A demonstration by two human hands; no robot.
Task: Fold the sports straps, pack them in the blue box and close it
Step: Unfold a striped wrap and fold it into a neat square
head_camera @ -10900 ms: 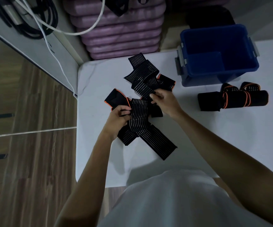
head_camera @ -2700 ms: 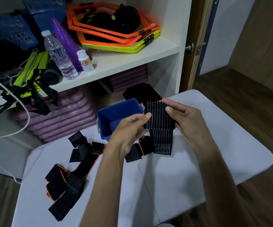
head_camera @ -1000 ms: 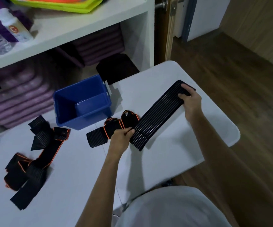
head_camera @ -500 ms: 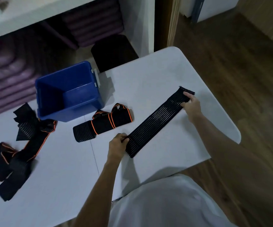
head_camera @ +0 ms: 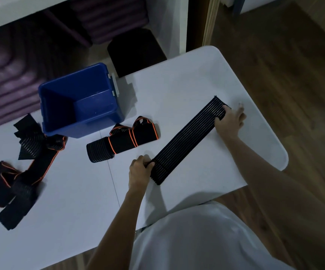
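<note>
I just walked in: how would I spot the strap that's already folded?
Find the blue box on the white table. Just in front of it lies the folded strap, a compact black bundle with orange edging, unlike the loose strap pile or the outstretched ribbed strap.

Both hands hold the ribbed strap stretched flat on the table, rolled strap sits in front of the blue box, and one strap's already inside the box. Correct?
Not quite: the blue box holds no strap; the head view shows its bare floor. The rest stands: left hand and right hand hold the ribbed strap stretched flat on the table, with the rolled strap in front of the box.
</note>
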